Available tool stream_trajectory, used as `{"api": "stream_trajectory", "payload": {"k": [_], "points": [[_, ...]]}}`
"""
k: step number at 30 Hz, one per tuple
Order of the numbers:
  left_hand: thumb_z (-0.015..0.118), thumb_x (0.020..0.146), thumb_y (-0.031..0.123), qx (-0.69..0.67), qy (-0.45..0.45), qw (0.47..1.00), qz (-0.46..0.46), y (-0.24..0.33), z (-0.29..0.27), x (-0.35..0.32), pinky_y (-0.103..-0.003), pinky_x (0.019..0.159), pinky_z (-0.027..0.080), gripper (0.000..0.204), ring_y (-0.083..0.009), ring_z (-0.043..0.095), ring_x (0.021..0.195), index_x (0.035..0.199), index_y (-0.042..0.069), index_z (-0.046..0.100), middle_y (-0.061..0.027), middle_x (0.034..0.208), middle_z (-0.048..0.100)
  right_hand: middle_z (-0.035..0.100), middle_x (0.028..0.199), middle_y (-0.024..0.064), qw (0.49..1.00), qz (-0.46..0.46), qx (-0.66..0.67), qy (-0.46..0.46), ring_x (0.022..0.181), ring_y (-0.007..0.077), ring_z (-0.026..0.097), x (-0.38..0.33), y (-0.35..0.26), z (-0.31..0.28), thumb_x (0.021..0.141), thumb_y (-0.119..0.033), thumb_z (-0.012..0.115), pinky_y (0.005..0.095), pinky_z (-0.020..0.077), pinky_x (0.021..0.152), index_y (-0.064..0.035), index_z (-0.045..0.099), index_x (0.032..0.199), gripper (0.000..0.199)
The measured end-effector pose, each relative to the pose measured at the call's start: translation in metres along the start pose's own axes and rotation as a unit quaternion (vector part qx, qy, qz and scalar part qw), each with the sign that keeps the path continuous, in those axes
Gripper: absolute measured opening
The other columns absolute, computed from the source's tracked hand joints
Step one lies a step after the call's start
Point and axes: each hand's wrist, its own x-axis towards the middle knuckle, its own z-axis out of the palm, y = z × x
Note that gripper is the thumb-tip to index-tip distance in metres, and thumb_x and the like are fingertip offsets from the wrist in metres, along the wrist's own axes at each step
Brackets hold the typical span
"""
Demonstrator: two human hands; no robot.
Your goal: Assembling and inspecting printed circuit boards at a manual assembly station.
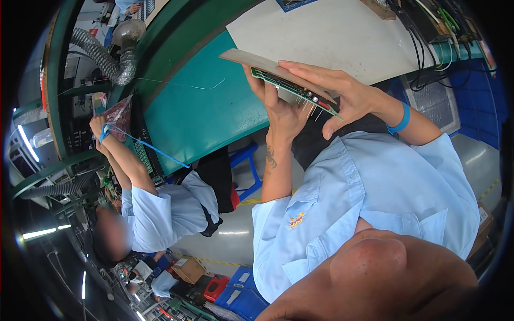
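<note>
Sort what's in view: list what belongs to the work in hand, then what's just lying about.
In hand:
- green circuit board, held in the left hand
- flat brownish panel over the board, the right hand against it

Lying about, apparently:
- blue container
- cardboard box
- silver duct hose

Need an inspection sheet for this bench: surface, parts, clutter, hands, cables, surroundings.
Surface: green mat beside a pale sheet.
Job's things: brown flat panel over a green circuit board, both held up off the bench; leads stick out from the board.
Clutter: brown piece at the far edge, partly out of frame.
Grippers: left hand holds the board; right hand has fingers extended on the panel.
Cables: black cables hang at the right.
Surroundings: co-worker at left, blue stool, silvery duct.
</note>
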Motion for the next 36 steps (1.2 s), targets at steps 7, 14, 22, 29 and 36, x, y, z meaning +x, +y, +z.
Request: {"api": "stream_trajectory", "payload": {"k": [7, 14, 22, 29, 36], "points": [[0.091, 0.072, 0.019, 0.050, 0.008, 0.998, 0.040, 0.012, -0.004, 0.010, -0.051, 0.109, 0.043, 0.116, -0.0518, 0.021, 0.149, 0.155, 0.041, 0.014, -0.0297, 0.164, -0.004, 0.039, 0.158, 0.0252, 0.998, -0.001, 0.058, 0.009, 0.140, 0.0418, 0.048, 0.002, 0.000, 0.004, 0.056, -0.053, 0.093, 0.0470, 0.0422, 0.115, -0.0024, 0.038, 0.155, 0.124], [0.089, 0.074, 0.019, 0.067, 0.027, 0.997, 0.037, 0.010, -0.001, 0.008, -0.050, 0.106, 0.045, 0.113, -0.0426, 0.030, 0.146, 0.155, 0.046, 0.014, -0.0195, 0.166, 0.002, 0.042, 0.159, 0.0158, 0.996, 0.007, 0.090, 0.019, 0.138, 0.0357, 0.051, 0.006, -0.005, 0.003, 0.059, -0.037, 0.095, 0.0425, 0.0469, 0.112, -0.0074, 0.039, 0.155, 0.115], [0.087, 0.077, 0.019, -0.057, 0.023, 0.998, 0.018, -0.007, 0.000, -0.010, -0.044, 0.102, 0.047, 0.109, -0.0261, 0.042, 0.136, 0.152, 0.050, 0.014, -0.0014, 0.162, 0.017, 0.042, 0.158, 0.0184, 0.996, -0.042, 0.071, 0.027, 0.139, 0.0361, 0.050, 0.012, -0.003, 0.004, 0.061, -0.037, 0.095, 0.0431, 0.0454, 0.113, -0.0066, 0.041, 0.154, 0.111], [0.087, 0.074, -0.001, -0.059, 0.010, 0.998, -0.020, 0.010, -0.002, 0.007, -0.041, 0.094, 0.055, 0.113, -0.0287, 0.056, 0.125, 0.149, 0.032, 0.009, -0.0112, 0.156, 0.027, 0.042, 0.158, 0.0170, 0.999, 0.000, 0.034, 0.012, 0.142, 0.0357, 0.046, 0.018, -0.007, 0.000, 0.061, -0.039, 0.094, 0.0442, 0.0409, 0.116, -0.0050, 0.042, 0.153, 0.111], [0.078, 0.083, 0.002, 0.060, -0.008, 0.997, -0.045, 0.005, -0.007, 0.005, -0.037, 0.096, 0.050, 0.105, -0.0278, 0.056, 0.126, 0.151, 0.022, 0.001, -0.0153, 0.155, 0.030, 0.042, 0.158, 0.0171, 0.999, 0.026, -0.042, -0.009, 0.145, 0.0361, 0.042, 0.026, -0.012, 0.002, 0.060, -0.041, 0.093, 0.0456, 0.0363, 0.120, -0.0032, 0.039, 0.155, 0.116]]}}
